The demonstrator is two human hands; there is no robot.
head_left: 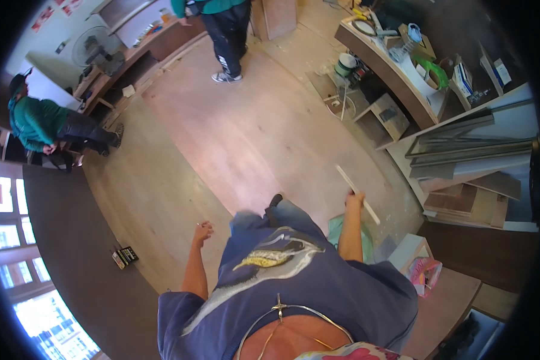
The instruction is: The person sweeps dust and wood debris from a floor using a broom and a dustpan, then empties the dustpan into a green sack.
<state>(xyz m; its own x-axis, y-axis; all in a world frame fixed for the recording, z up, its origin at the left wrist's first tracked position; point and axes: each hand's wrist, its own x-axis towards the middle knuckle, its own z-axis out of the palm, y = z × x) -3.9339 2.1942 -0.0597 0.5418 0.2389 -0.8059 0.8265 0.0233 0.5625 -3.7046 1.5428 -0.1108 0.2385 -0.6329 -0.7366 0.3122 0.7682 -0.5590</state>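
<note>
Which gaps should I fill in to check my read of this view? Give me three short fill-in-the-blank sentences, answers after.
1. The right hand grips a stick, while the left hand holds ____.
2. The fan shows in the picture's upper ____ part.
3. The person at far left wears a ____ top.

Missing words: nothing; left; green.

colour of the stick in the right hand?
Pale cream; the stick shows best in the head view.

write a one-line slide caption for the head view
Right hand holding a pale strip, left hand apparently empty, two people beyond.
</note>
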